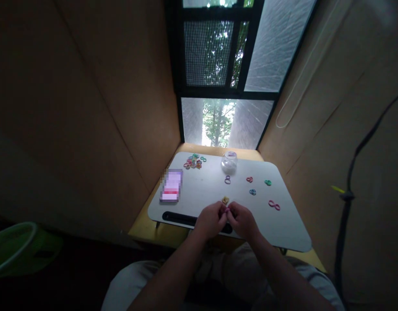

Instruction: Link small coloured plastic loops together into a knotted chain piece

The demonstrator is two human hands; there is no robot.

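Observation:
My left hand (212, 219) and my right hand (242, 219) meet over the near edge of the white lap table (202, 194). Their fingertips pinch a small pink hair tie (227, 210) between them, mostly covered by the fingers. Just beyond the fingers lies a yellow hair tie (225, 200). Further out on the board rest a purple one (227, 179), a red one (249, 179), a blue one (252, 192), a green one (268, 182) and a pink one twisted like a figure eight (274, 205).
A mixed pile of hair ties (193, 161) sits at the far left, and a clear round jar (229, 162) at the back. A phone (172, 185) lies on the left. Beyond are a window (218, 123) and side walls; a green basket (20, 248) stands lower left.

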